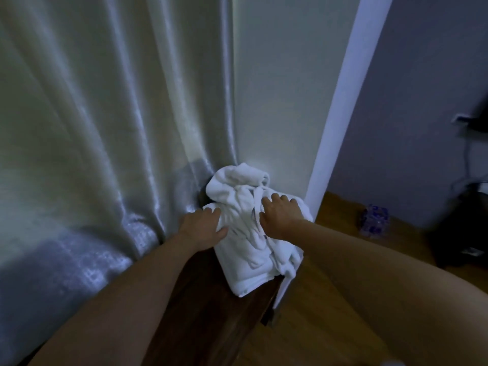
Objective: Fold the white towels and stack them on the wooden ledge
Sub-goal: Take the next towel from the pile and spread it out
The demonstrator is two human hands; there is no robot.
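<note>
A heap of white towels (250, 249) lies on the dark wooden ledge (211, 313), pushed into the corner by the wall. The lower towels look folded; a crumpled one (237, 180) sits on top at the back. My left hand (203, 225) rests on the heap's left edge, thumb pressed into the cloth. My right hand (280, 215) lies flat on top of the heap, fingers spread forward. Part of the heap hangs over the ledge's right edge.
A pale curtain (105, 128) hangs along the left, touching the ledge. A white wall corner post (335, 114) stands right of the towels. Wooden floor (330, 313) lies to the right, with a small blue patterned object (375, 220) and dark furniture (462, 228) on it.
</note>
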